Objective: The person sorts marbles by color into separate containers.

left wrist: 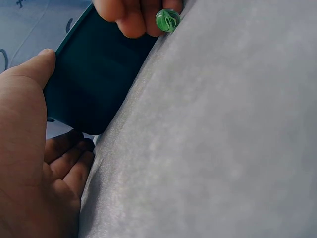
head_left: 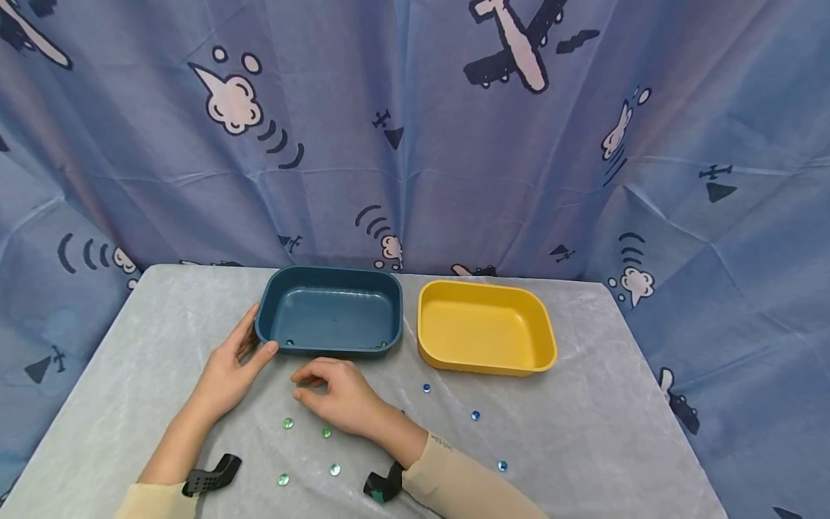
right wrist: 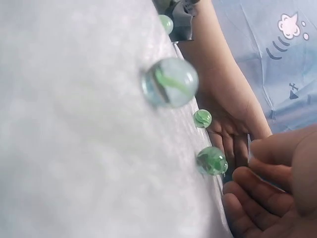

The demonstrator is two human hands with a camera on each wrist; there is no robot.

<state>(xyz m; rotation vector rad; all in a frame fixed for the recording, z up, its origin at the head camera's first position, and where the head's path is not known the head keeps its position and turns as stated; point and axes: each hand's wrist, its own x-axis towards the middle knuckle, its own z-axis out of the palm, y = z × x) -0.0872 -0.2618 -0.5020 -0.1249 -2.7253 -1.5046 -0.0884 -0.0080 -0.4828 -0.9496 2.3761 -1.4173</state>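
Observation:
My left hand (head_left: 223,378) grips the left end of a dark teal plastic container (head_left: 333,274), thumb at the near corner of the rim and fingers along its outer side. Inside the container, close to its front wall, lie two green marbles, one on the left (head_left: 289,342) and one on the right (head_left: 382,344). My right hand (head_left: 344,396) hovers just in front of the container with loosely bent fingers, and no object shows between thumb and forefinger. Several green glass marbles (head_left: 326,432) lie on the cloth around it; in the left wrist view one green marble (left wrist: 168,20) appears right beside the right fingertips.
A yellow plastic container (head_left: 486,287) stands to the right of the teal one. In front of it, several blue marbles (head_left: 475,416) are scattered over the grey tablecloth (head_left: 596,418). Behind the table hangs a blue curtain (head_left: 454,180) with airplane prints.

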